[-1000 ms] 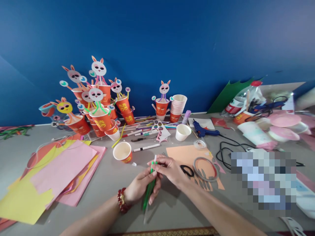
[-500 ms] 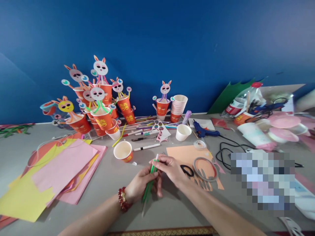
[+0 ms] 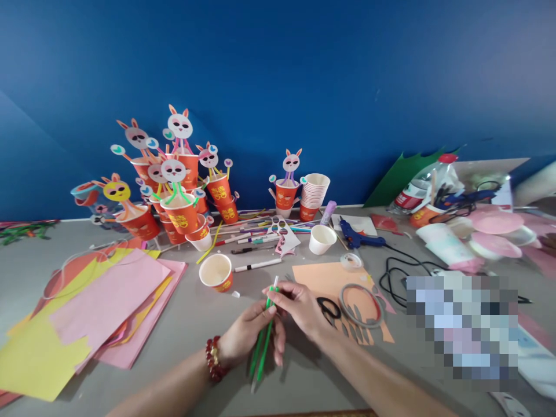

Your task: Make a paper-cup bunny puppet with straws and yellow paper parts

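Note:
My left hand (image 3: 248, 335) is closed around the middle of several thin green straws (image 3: 263, 354), which slant down toward the table. A white stick (image 3: 275, 281) runs alongside them, its tip showing above the fingers. At the upper end, my right hand (image 3: 299, 304) pinches the green straws and the stick between thumb and fingers. A red bead bracelet (image 3: 214, 359) circles the left wrist. Just beyond the hands stands an open orange-red paper cup (image 3: 223, 284). To the right lies a peach paper sheet (image 3: 310, 277) with scissors (image 3: 329, 307) and a roll of tape (image 3: 359, 288) on it.
Rabbit-faced paper cups (image 3: 180, 219) stand stacked at the back left. Coloured paper sheets (image 3: 113, 295) lie at the left. Markers (image 3: 257, 265), a white cup (image 3: 322, 239), a blue glue gun (image 3: 358, 234) with a black cord (image 3: 393, 269), and a bottle (image 3: 410, 200) are farther back.
The lower ends of the green straws have spread apart slightly. Both hands keep their hold near the same place, and the whole view has shifted a little.

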A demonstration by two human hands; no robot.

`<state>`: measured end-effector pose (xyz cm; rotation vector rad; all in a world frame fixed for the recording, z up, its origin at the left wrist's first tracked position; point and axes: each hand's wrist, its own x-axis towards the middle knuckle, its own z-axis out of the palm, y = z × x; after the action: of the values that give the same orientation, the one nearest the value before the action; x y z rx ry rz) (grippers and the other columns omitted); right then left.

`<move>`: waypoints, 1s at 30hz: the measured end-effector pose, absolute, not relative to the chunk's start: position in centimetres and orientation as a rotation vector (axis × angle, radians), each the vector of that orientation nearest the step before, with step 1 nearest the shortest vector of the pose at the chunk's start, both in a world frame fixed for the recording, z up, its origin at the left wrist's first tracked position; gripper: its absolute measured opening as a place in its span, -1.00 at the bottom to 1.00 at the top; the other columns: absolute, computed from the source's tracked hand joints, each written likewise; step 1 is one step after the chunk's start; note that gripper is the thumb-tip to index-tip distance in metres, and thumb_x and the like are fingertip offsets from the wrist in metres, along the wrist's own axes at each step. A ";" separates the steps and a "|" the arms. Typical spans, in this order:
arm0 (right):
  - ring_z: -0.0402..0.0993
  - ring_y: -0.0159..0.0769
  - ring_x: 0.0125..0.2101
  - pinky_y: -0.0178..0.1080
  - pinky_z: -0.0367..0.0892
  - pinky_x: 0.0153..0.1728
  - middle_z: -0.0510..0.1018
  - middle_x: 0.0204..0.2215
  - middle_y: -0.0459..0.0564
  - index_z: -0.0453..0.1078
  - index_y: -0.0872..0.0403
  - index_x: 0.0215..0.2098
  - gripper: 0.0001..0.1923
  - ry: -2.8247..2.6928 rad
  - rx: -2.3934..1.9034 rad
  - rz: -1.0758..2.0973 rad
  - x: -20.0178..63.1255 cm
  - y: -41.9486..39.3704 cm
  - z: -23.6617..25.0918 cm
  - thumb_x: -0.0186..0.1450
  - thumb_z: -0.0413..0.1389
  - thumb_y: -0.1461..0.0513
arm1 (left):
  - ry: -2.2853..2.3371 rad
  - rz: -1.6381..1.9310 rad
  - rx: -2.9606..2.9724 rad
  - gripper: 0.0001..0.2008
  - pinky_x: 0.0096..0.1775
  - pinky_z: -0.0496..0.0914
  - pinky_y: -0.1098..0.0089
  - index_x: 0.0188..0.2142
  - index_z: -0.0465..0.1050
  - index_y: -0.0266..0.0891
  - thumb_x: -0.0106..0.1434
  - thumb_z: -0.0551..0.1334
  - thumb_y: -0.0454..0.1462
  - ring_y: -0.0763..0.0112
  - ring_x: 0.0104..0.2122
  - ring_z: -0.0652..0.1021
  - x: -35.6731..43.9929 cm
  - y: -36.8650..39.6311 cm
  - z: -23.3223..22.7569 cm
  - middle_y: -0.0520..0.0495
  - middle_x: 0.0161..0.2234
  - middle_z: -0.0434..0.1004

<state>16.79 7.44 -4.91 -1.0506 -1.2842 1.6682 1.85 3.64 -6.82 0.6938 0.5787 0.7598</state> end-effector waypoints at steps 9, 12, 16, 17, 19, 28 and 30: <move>0.42 -0.34 -0.47 -0.31 0.32 -0.40 0.57 -0.46 -0.07 0.59 0.09 -0.26 -0.63 -1.335 -1.030 1.633 16.9 7.5 -5.3 0.18 0.27 -0.04 | 0.684 0.755 0.663 -0.67 -0.65 0.48 0.41 -0.33 0.31 -0.27 0.30 0.20 -0.03 0.53 -0.77 0.40 2.0 3.5 -6.3 0.04 -0.63 0.46; 0.40 -0.36 -0.51 -0.31 0.32 -0.41 0.57 -0.46 -0.07 0.59 0.09 -0.27 -0.61 -1.285 -1.015 1.660 16.9 7.5 -5.2 0.16 0.29 -0.05 | 0.675 0.763 0.675 -0.68 -0.75 0.36 0.51 -0.33 0.31 -0.26 0.28 0.22 -0.03 0.60 -0.82 0.28 2.0 3.5 -6.0 0.07 -0.64 0.44; 0.37 -0.40 -0.56 -0.32 0.29 -0.48 0.53 -0.53 -0.10 0.58 0.11 -0.32 -0.61 -1.226 -0.994 1.694 16.6 7.4 -5.0 0.13 0.31 -0.05 | 0.722 0.754 0.648 -0.65 -0.79 -0.01 0.66 -0.32 0.30 -0.25 0.26 0.24 0.01 0.74 -0.81 0.01 1.9 3.5 -5.6 0.16 -0.67 0.33; 0.37 -0.41 -0.57 -0.33 0.28 -0.49 0.52 -0.54 -0.11 0.57 0.11 -0.33 -0.61 -1.213 -0.990 1.699 16.5 7.4 -5.0 0.13 0.31 -0.05 | 0.732 0.753 0.642 -0.64 -0.78 -0.07 0.66 -0.32 0.30 -0.25 0.26 0.23 0.02 0.74 -0.80 -0.02 1.9 3.5 -5.6 0.18 -0.67 0.30; 0.35 -0.43 -0.60 -0.34 0.27 -0.50 0.50 -0.56 -0.12 0.56 0.12 -0.36 -0.60 -1.194 -0.977 1.704 16.4 7.4 -5.0 0.14 0.30 -0.06 | 0.737 0.767 0.642 -0.64 -0.76 -0.12 0.64 -0.32 0.30 -0.24 0.26 0.22 0.02 0.73 -0.79 -0.06 2.0 3.5 -5.8 0.20 -0.68 0.26; 0.38 -0.41 -0.56 -0.36 0.27 -0.51 0.50 -0.56 -0.11 0.51 0.15 -0.36 -0.56 -1.241 -0.957 1.686 16.3 7.7 -5.2 0.14 0.28 -0.09 | 0.766 0.781 0.633 -0.62 -0.74 -0.18 0.62 -0.34 0.26 -0.21 0.24 0.23 0.05 0.71 -0.76 -0.08 2.2 3.2 -6.2 0.20 -0.67 0.23; 0.38 -0.41 -0.52 -0.37 0.26 -0.48 0.52 -0.50 -0.09 0.52 0.14 -0.29 -0.57 -1.307 -0.958 1.630 16.8 8.1 -5.0 0.18 0.26 -0.08 | 0.768 0.795 0.628 -0.63 -0.74 -0.18 0.62 -0.34 0.26 -0.21 0.24 0.24 0.04 0.71 -0.76 -0.08 2.2 3.3 -6.1 0.21 -0.67 0.22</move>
<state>16.81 8.15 -5.02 -0.9584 -1.3074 1.6296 2.21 3.29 -6.08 0.6279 0.7677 0.7950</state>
